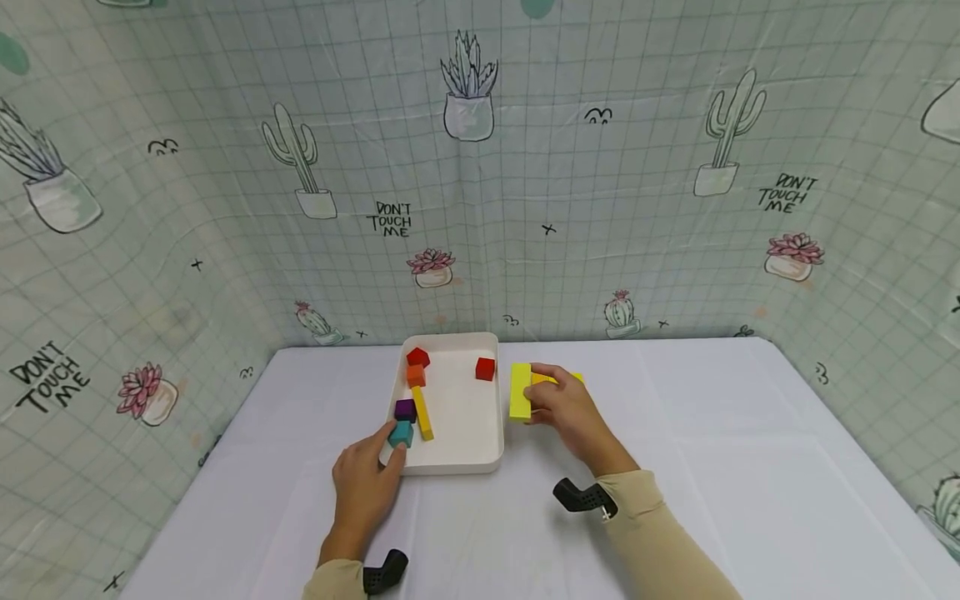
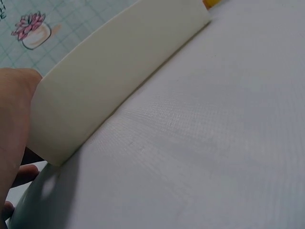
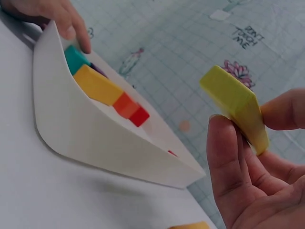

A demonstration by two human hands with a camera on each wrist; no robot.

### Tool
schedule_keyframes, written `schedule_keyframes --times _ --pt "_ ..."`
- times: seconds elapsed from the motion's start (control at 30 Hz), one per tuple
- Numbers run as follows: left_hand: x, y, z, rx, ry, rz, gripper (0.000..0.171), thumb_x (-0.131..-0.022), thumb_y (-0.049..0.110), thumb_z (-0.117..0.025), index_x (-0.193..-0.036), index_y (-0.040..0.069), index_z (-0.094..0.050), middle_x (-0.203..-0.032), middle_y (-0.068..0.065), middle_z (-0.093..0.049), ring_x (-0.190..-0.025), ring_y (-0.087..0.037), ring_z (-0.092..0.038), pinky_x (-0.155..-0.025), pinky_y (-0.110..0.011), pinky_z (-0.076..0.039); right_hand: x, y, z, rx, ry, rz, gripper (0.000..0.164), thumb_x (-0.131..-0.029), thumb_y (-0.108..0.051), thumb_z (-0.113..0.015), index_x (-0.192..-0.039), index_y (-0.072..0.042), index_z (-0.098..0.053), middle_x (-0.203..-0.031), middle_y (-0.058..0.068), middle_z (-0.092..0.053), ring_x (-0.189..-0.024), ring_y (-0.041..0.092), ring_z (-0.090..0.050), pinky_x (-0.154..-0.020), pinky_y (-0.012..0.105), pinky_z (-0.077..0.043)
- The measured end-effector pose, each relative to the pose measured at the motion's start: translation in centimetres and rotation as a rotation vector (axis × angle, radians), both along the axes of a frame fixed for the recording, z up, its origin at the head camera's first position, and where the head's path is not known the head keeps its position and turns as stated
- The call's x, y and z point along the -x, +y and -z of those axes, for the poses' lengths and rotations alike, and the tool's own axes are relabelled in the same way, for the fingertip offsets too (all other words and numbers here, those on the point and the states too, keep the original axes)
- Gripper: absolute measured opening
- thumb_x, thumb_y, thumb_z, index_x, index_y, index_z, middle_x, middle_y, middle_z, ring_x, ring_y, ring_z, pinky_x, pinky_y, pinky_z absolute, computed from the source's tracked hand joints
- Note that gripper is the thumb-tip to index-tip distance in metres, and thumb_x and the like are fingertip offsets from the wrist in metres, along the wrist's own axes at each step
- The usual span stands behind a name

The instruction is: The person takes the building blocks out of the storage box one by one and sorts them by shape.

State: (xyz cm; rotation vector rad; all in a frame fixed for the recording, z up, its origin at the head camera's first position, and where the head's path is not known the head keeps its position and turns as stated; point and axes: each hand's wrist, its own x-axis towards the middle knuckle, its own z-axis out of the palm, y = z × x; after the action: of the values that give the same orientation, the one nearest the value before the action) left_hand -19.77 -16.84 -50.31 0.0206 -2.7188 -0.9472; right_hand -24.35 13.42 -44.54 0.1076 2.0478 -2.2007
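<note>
At the near left corner of the white tray (image 1: 457, 468), my left hand (image 1: 367, 483) has its thumb and index finger on either side of a teal block (image 1: 401, 434), pinching it. In the left wrist view the thumb (image 2: 19, 90) reaches over the tray rim, and the block is hidden. My right hand (image 1: 562, 410) holds a lime-yellow rectangular block (image 1: 520, 392) upright just right of the tray. The right wrist view shows that block (image 3: 233, 98) pinched between thumb and fingers. Behind this hand lies a deeper yellow block (image 1: 576, 377), partly hidden.
Along the tray's left side stand a red block (image 1: 417, 357), an orange block (image 1: 416, 376), a long yellow block (image 1: 422, 413) and a purple block (image 1: 405, 410). Another red block (image 1: 485, 368) sits near the right wall. A patterned cloth (image 1: 480, 192) hangs around the white table (image 1: 712, 467).
</note>
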Motion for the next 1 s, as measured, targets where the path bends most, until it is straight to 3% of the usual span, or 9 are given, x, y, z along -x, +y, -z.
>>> schedule_keyframes --times 0.23,0.43,1.0 --pt "0.2 -0.1 0.0 0.000 -0.018 0.004 0.048 -0.098 0.029 -0.059 -0.143 0.012 -0.057 -0.136 -0.017 -0.061 -0.128 -0.039 -0.048 -0.110 -0.062 -0.022 0.4 1.6 0.0 -0.041 -0.020 0.017 0.054 -0.094 -0.014 -0.060 -0.146 -0.008 -0.047 -0.131 0.018 -0.055 -0.094 0.025 -0.062 -0.080 0.031 -0.057" --pt "0.3 -0.2 0.0 -0.003 0.007 0.006 0.047 -0.097 0.027 -0.059 -0.142 0.011 -0.058 -0.135 -0.017 -0.062 -0.127 -0.039 -0.048 -0.109 -0.063 -0.023 0.8 3.2 -0.4 -0.028 -0.002 0.031 0.057 -0.093 -0.010 -0.059 -0.148 -0.004 -0.044 -0.124 0.019 -0.055 -0.090 0.019 -0.063 -0.078 0.028 -0.056" --pt "0.0 -0.2 0.1 -0.007 0.016 0.006 0.047 -0.097 0.027 -0.060 -0.141 0.012 -0.059 -0.133 -0.018 -0.063 -0.126 -0.040 -0.049 -0.109 -0.063 -0.023 1.0 8.0 0.3 -0.136 -0.058 0.081 0.057 -0.099 -0.020 -0.060 -0.153 -0.014 -0.043 -0.134 0.019 -0.056 -0.103 0.026 -0.058 -0.084 0.027 -0.055"
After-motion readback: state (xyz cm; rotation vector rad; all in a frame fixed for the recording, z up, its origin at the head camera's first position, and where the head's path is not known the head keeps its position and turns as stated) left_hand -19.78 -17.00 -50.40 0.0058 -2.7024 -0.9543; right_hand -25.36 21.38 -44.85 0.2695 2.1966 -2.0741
